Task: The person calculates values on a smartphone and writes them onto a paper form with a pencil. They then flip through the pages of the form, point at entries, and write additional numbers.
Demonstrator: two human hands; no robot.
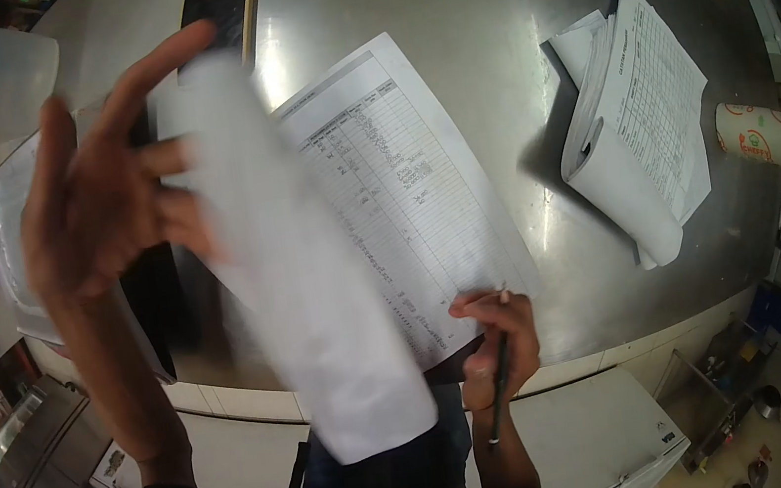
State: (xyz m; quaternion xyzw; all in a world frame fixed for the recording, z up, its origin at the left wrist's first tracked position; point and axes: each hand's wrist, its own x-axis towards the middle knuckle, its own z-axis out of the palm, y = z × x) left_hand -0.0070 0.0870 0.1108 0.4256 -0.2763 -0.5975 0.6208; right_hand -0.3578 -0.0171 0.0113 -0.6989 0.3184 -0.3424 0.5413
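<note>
A white paper sheet (296,247), blurred by motion, stands curled up across the middle. My left hand (111,208) is raised at its upper left edge, fingers spread and touching the paper, some fingertips hidden by it. Beneath lies a printed table form (402,182) with handwritten entries in its columns, flat on the steel table. At the form's lower right corner, my right hand (503,348) is closed around a dark pen (498,394), which slants down toward me.
A thick bundle of printed sheets (646,108), folded over at one side, lies on the right of the steel table (472,43). Beyond it is a roll with a red and green print (768,138). Plastic-wrapped white items (12,247) stand at the left.
</note>
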